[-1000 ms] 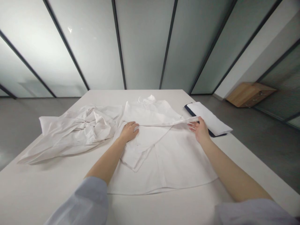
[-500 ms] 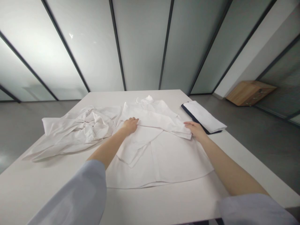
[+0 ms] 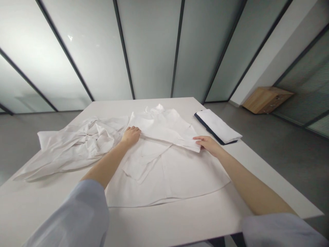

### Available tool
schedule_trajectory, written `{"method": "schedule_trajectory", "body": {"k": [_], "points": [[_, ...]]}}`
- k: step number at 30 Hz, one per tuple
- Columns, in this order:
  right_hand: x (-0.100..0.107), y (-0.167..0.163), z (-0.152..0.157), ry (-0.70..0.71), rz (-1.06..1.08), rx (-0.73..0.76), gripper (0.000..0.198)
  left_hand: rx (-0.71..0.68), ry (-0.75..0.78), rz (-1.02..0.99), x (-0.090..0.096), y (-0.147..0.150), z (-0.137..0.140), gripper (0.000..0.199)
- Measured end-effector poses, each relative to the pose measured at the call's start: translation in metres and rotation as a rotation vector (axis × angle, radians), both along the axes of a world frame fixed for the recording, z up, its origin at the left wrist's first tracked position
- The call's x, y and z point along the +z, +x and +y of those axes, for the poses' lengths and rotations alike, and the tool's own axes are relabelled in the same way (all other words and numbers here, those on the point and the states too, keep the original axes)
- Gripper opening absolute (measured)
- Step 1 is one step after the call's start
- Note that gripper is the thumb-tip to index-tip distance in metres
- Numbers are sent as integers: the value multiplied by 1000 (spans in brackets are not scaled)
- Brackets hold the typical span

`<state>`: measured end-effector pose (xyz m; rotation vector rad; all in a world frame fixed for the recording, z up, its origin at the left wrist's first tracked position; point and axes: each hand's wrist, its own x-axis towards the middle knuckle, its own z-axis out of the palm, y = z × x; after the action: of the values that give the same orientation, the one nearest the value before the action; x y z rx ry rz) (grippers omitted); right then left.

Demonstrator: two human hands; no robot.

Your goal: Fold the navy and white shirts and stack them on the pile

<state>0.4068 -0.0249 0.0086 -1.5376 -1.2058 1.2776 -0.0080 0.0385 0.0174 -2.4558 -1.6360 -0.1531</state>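
Note:
A white shirt [image 3: 185, 175] lies spread on the white table, its hem toward me and its collar end at the far side. One sleeve [image 3: 169, 132] is laid across the upper body of the garment. My left hand [image 3: 132, 136] is closed on the left part of this sleeve, fingers curled over the cloth. At the sleeve's right end, my right hand [image 3: 209, 144] pinches the cuff between thumb and fingers, lifting its edge slightly. Another sleeve end [image 3: 141, 168] rests folded on the shirt below my left hand.
Left of the shirt lies a crumpled heap of white cloth [image 3: 84, 144]. On the right, folded white cloth [image 3: 221, 127] rests on a dark folded piece [image 3: 205, 125]. The table [image 3: 144, 226] stands before frosted glass panels; a wooden cabinet [image 3: 266, 99] is farther right.
My left hand has slid a little leftward along the sleeve. The right hand now pinches the cuff more firmly, and the sleeve looks straighter. The whole view has shifted slightly.

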Motion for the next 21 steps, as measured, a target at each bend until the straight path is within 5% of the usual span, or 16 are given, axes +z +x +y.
{"method": "schedule_trajectory", "body": {"k": [4, 9, 21], "points": [[2, 7, -5, 9, -186, 56, 46, 8, -47, -109, -13, -14, -8, 38], [-1, 11, 8, 378, -574, -43, 38, 173, 28, -241, -27, -29, -13, 59], [-54, -7, 3, 565, -1245, 277, 47, 327, -102, 9, -27, -18, -27, 57]]}}
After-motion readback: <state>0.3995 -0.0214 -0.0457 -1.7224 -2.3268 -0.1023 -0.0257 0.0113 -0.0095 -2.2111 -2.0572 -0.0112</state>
